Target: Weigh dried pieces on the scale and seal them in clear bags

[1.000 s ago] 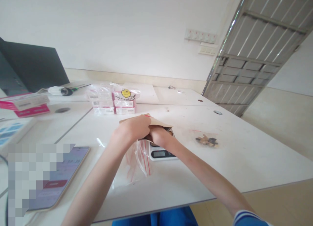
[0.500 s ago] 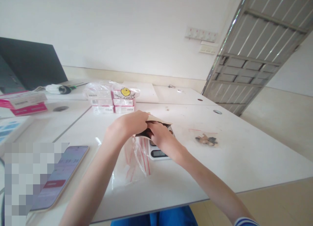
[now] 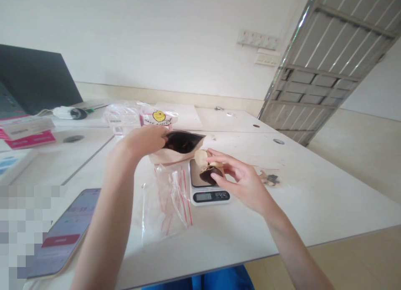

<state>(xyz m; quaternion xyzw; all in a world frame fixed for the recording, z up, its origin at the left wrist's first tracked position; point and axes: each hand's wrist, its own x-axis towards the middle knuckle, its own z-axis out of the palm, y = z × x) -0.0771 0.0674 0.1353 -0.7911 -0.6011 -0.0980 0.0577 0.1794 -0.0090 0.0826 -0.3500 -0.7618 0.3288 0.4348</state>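
Note:
My left hand [image 3: 142, 141] grips the near-left rim of a brown kraft paper pouch [image 3: 172, 156], whose dark mouth gapes open towards me. In my right hand [image 3: 241, 177] are a few beige and dark brown pieces that look like dried mushrooms [image 3: 211, 176], pinched between thumb and fingers. They are over the plate of a small white digital kitchen scale [image 3: 196, 201]; whether they touch it I cannot tell. Clear zip bags with red seal lines [image 3: 169, 202] lie left of the scale. Partly behind my right hand is a zip bag with similar pieces [image 3: 271, 179].
A phone [image 3: 62, 235] lies at the near left. Pink and white boxes [image 3: 31, 135], a dark monitor [image 3: 37, 79] and a white handheld device [image 3: 70, 113] are further left. Plastic-wrapped boxes [image 3: 122, 118] stand behind the pouch. The table's front edge [image 3: 200, 268] is close to me.
My right hand has come out of the pouch with the brown and beige pieces and moved right over the scale. My left hand has drawn the pouch leftwards, uncovering the scale.

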